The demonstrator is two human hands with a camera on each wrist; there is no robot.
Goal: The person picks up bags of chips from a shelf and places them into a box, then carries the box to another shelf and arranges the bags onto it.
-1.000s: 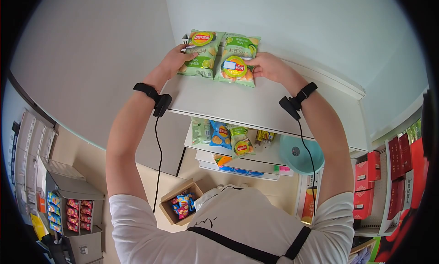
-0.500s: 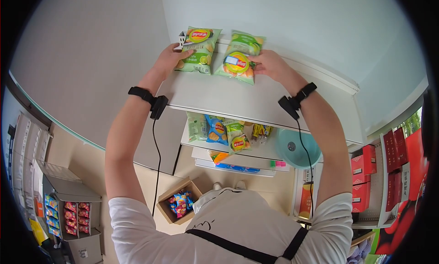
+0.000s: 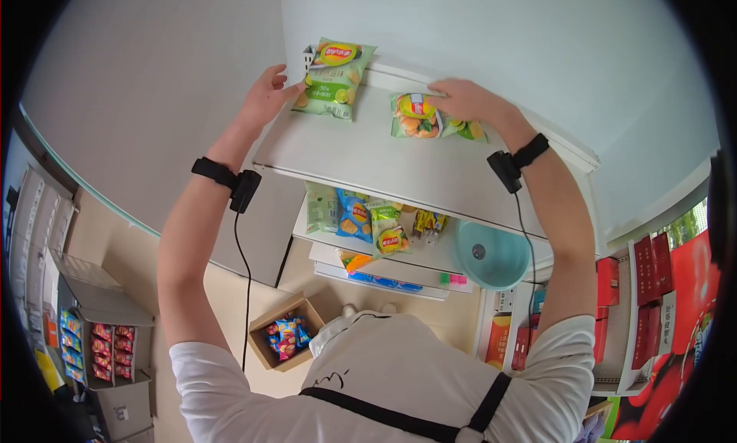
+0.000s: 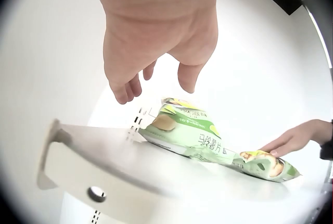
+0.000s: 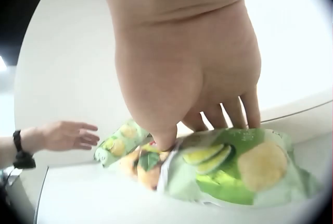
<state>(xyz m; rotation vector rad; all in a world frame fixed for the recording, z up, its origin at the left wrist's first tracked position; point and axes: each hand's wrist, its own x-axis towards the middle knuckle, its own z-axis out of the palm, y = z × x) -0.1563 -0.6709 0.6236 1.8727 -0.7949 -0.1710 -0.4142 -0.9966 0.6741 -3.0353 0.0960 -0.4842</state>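
On the white top shelf point(image 3: 338, 153) a green potato chip bag point(image 3: 332, 82) leans back at the left, near a small white perforated holder point(image 3: 309, 57). My left hand point(image 3: 266, 99) is just left of this bag, fingers loose and apart, with a gap to the bag in the left wrist view. Farther right, a second green chip bag point(image 5: 218, 167) lies on its side along the shelf. My right hand point(image 3: 474, 104) holds it from above, thumb on the near face and fingers over the far side, their tips hidden behind the bag.
Green and blue chip bags point(image 3: 353, 216) and a teal basin point(image 3: 491, 251) occupy the shelf below. An open cardboard box point(image 3: 265, 332) with small snack packs stands on the floor. Racks of red packs point(image 3: 102, 351) are at left, red boxes point(image 3: 649, 289) at right. A wall backs the shelf.
My left hand has let go of the left bag and drawn back to the left. My right hand has moved the other bag rightward, away from it, and turned it sideways.
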